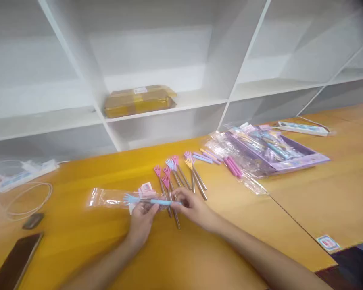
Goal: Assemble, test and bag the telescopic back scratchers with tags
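Note:
Between my two hands lies a blue back scratcher [161, 201], its hand-shaped head pointing left. My left hand [141, 219] pinches it near the head, on the metal part. The fingers of my right hand [192, 207] close on the end of its blue handle. Just beneath it, a clear plastic bag [109, 198] and a pink-and-white card [147, 188] rest on the table. Several more back scratchers with pink, blue and yellow heads [171, 163] and bare metal rods lie beyond my hands. Loose pink handle sleeves [232, 166] and purple ones [202, 157] lie to the right.
A purple display box [302, 164] with wrapped items stands at the right on crumpled plastic. Power strips [304, 128] lie at both sides. A phone [16, 262], a small dark object [33, 221] and a white cable sit left. Behind is a shelf holding a taped parcel [140, 100].

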Action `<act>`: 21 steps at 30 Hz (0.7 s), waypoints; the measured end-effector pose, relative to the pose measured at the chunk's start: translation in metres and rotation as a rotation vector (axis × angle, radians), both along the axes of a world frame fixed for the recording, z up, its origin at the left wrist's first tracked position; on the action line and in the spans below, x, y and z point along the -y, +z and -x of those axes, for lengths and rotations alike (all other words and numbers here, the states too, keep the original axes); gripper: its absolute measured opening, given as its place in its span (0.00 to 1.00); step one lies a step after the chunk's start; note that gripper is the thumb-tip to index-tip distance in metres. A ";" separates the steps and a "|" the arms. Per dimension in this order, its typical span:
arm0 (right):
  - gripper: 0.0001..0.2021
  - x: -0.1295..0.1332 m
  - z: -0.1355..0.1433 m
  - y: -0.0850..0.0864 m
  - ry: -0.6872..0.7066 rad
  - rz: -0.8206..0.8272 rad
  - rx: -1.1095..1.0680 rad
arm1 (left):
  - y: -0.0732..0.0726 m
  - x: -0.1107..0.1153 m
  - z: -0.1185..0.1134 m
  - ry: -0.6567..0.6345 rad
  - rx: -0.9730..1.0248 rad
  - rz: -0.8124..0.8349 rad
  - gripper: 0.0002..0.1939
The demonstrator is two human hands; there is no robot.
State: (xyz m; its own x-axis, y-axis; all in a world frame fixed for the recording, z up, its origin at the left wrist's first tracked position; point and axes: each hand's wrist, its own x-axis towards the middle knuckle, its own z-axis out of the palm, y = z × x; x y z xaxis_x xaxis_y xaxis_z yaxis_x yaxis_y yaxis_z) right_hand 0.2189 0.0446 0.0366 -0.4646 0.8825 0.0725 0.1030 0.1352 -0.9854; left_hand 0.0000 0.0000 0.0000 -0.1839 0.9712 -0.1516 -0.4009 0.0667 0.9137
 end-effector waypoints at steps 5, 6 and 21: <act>0.25 -0.010 -0.011 0.003 0.138 0.104 -0.070 | 0.005 -0.007 0.003 0.025 0.016 -0.055 0.24; 0.25 -0.010 -0.012 0.003 0.155 0.094 -0.070 | 0.005 -0.007 0.003 0.008 0.009 -0.055 0.24; 0.05 0.014 -0.001 -0.005 0.102 -0.958 0.116 | 0.002 0.015 -0.003 -0.358 -0.313 -0.231 0.19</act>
State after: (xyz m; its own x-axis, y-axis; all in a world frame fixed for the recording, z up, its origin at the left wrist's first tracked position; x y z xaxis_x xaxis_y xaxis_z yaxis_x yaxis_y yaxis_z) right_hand 0.2196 0.0302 0.0314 -0.5849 0.4280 0.6890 0.1359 0.8892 -0.4370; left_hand 0.0028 -0.0151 0.0022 0.1633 0.9831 0.0831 -0.0954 -0.0681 0.9931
